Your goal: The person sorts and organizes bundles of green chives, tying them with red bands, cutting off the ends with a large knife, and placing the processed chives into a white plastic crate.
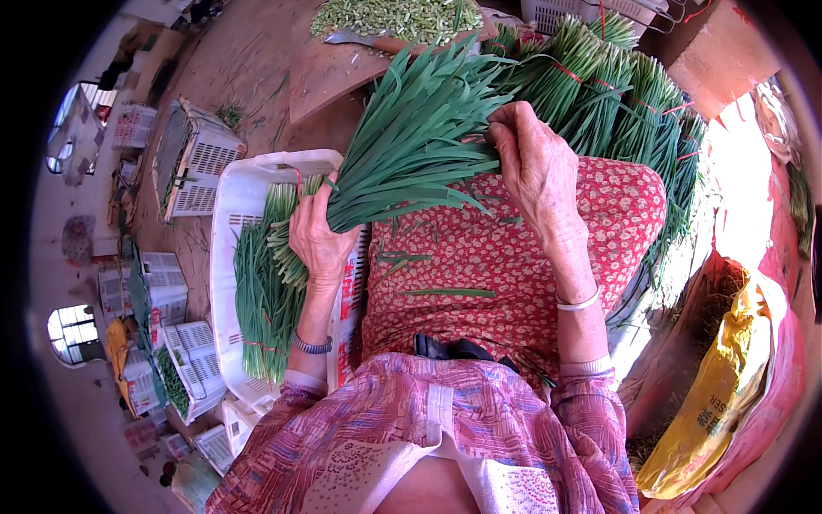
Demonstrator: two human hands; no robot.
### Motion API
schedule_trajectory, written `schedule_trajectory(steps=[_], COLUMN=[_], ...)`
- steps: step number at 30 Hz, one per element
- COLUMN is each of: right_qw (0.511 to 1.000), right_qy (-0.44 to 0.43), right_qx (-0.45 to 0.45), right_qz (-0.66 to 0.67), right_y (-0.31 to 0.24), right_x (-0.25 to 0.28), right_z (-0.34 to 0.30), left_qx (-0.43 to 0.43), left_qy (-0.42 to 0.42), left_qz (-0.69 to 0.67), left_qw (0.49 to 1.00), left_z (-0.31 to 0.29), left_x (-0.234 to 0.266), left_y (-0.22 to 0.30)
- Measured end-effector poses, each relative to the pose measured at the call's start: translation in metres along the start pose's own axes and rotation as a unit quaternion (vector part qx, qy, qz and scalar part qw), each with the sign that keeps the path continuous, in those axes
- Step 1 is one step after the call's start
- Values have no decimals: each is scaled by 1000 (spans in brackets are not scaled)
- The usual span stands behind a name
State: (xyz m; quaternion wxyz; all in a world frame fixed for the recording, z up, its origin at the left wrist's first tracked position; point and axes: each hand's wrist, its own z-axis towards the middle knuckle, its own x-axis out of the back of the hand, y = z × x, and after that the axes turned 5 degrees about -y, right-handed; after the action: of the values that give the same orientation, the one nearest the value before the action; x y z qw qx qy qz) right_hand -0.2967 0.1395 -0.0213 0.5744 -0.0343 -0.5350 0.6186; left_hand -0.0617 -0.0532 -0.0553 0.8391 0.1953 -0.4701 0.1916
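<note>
Above the lap, the leafy bunch (419,137) lies slantwise between both hands, its green tips spread toward the upper edge of the view. Edges: a white crate (224,283) sits left of the lap, the left forearm crossing over it, with tied green bundles (265,300) inside; a wooden board (318,81), bearing chopped green pieces (398,17) and a knife (372,40), stands just beyond the leaves. More tied bundles (616,107) crowd the upper right, near the right hand (541,171). Room for moving: chiefly the gap between the forearms, over red floral cloth (479,265) (a few loose leaves (449,293) rest on it). A yellow bag (715,403) stands farther out, at lower right. Left hand (321,236): fingers curled and clamped round the bunch near its stem end. Right hand: thumb and forefinger bent close to each other at the bunch's right edge, beside the leaves; whether the tips meet or pinch a leaf, cannot tell.
</note>
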Motion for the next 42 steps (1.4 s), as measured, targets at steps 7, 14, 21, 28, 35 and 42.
schedule_trajectory(steps=[7,14,21,28,35,42], right_qw=[994,993,997,994,899,884], right_qy=[-56,-45,-15,57,212,-267], right_qx=[-68,-74,-43,-49,-125,-195], right_qz=[60,83,64,85,363,331], right_y=[-2,2,1,8,40,-51], right_x=[-2,-10,-20,-29,17,-12], right_z=[3,3,7,7,13,-59], left_qx=[-9,-10,-3,-11,-3,70], left_qy=[9,9,5,-18,-14,-16], left_qz=[2,1,-2,25,28,-49], left_qw=[1000,1000,1000,999,999,996], left_z=[0,-1,0,-4,-3,30], left_x=[-1,-4,-1,-1,-2,19], left_y=[-1,-3,0,5,7,15])
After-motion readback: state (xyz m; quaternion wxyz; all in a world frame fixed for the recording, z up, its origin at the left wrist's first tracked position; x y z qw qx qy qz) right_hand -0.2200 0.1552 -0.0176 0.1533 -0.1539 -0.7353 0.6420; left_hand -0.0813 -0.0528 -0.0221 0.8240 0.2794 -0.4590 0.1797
